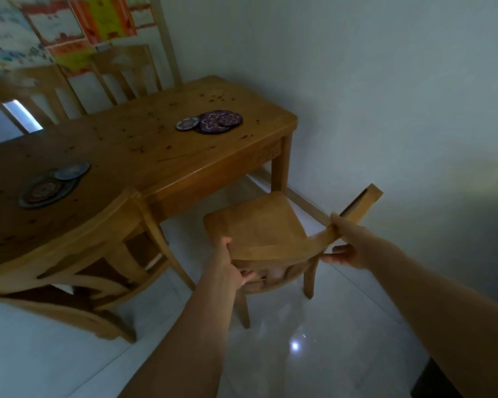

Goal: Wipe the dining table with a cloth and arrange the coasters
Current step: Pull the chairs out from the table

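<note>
Both hands hold a wooden chair [256, 222] that stands on the floor just off the near right corner of the dining table [144, 145]. The left hand [230, 264] is curled round one end of the top rail, and the right hand [348, 247] grips the rail farther along. On the table, purple coasters [213, 122] lie near its far right end. A second coaster cluster [52, 182] sits toward its left, well apart.

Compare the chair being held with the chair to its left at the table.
The held chair stands out from the dining table, seat exposed; the left chair is tucked against the table's edge. The left hand and right hand grip the held chair's backrest; no hand touches the left chair. Both are wooden, honey-toned.
</note>
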`<move>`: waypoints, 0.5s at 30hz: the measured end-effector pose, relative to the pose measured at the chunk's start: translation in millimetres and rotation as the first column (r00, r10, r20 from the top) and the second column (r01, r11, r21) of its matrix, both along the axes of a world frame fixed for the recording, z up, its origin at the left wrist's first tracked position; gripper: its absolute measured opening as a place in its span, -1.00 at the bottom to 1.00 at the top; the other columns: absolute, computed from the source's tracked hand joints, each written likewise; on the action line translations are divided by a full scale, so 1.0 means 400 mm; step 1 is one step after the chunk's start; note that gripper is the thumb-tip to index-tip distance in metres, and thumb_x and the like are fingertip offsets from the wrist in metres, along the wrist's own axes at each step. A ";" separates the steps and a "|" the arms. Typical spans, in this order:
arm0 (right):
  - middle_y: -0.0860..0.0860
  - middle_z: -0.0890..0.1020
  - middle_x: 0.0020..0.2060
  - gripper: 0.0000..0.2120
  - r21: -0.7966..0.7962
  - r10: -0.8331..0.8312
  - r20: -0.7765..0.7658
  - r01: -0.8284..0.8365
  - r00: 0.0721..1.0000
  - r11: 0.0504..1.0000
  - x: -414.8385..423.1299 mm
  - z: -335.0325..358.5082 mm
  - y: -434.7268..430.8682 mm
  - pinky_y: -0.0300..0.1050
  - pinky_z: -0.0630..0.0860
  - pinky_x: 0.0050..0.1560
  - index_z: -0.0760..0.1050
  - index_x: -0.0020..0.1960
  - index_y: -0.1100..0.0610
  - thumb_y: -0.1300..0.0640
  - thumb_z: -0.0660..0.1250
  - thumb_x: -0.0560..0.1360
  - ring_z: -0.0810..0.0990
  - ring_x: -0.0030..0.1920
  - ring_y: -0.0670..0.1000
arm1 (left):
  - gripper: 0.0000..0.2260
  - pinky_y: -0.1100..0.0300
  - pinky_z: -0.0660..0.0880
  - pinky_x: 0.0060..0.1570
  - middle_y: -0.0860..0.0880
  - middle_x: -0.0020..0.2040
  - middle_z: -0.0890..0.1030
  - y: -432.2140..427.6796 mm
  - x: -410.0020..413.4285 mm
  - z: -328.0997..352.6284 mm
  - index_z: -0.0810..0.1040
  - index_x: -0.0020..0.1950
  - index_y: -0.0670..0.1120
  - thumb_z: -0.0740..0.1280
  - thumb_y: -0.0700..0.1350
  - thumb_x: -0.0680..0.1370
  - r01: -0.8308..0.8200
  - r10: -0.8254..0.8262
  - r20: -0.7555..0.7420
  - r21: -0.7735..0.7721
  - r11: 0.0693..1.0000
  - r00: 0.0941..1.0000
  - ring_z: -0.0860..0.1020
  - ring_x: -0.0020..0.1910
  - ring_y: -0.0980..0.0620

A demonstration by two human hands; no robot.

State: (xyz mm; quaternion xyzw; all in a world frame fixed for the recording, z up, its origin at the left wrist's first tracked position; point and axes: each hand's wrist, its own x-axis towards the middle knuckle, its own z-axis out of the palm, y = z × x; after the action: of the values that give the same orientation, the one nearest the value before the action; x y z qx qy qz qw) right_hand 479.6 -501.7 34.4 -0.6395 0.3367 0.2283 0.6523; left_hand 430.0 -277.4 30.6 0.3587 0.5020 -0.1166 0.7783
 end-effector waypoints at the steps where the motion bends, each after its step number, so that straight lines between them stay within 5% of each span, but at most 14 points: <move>1: 0.22 0.54 -0.14 -0.67 0.027 0.000 -0.015 0.001 1.000 1.000 0.009 -0.013 0.012 0.23 0.62 0.00 0.42 0.00 0.22 -0.05 0.36 0.54 0.60 -0.15 0.23 | -0.64 -0.31 0.38 0.27 -0.23 0.14 0.43 0.020 -0.001 -0.002 0.37 0.26 -0.10 0.35 -0.01 0.54 -0.014 0.014 0.007 -0.015 1.000 1.000 0.40 0.29 -0.31; 4: 0.26 0.57 0.03 -0.69 -0.010 -0.041 -0.028 0.041 0.999 0.999 0.038 -0.045 0.038 0.18 0.65 -0.32 0.42 0.13 0.22 0.11 0.41 0.48 0.66 -0.08 0.30 | -0.62 -0.36 0.38 0.25 -0.25 0.17 0.44 0.053 0.002 -0.015 0.39 0.26 -0.13 0.39 -0.12 0.49 -0.074 0.077 0.025 -0.083 0.994 0.997 0.41 0.25 -0.35; 11: 0.24 0.59 0.01 -0.84 -0.050 -0.089 -0.036 0.087 0.995 0.995 0.087 -0.051 0.055 0.16 0.61 -0.48 0.43 -0.04 0.22 0.21 0.38 0.46 0.65 -0.07 0.29 | -0.57 -0.39 0.44 0.15 -0.25 0.16 0.46 0.061 0.035 -0.034 0.41 0.28 -0.10 0.42 -0.13 0.44 -0.135 0.139 0.043 -0.083 0.987 0.989 0.44 0.16 -0.36; 15: 0.25 0.60 0.01 -0.76 -0.027 -0.082 -0.045 0.081 0.996 0.996 0.120 -0.047 0.078 0.14 0.59 -0.54 0.44 0.09 0.22 0.21 0.39 0.47 0.65 -0.07 0.28 | -0.58 -0.38 0.43 0.18 -0.26 0.16 0.44 0.088 0.069 -0.048 0.40 0.27 -0.10 0.41 -0.11 0.46 -0.165 0.170 0.058 -0.077 0.983 0.984 0.42 0.20 -0.37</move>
State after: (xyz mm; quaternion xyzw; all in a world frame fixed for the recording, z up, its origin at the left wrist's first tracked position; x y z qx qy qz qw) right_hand 527.7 -470.4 15.7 -0.6279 0.3803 0.2121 0.6451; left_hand 457.8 -242.3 11.6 0.2905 0.5004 -0.0570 0.8136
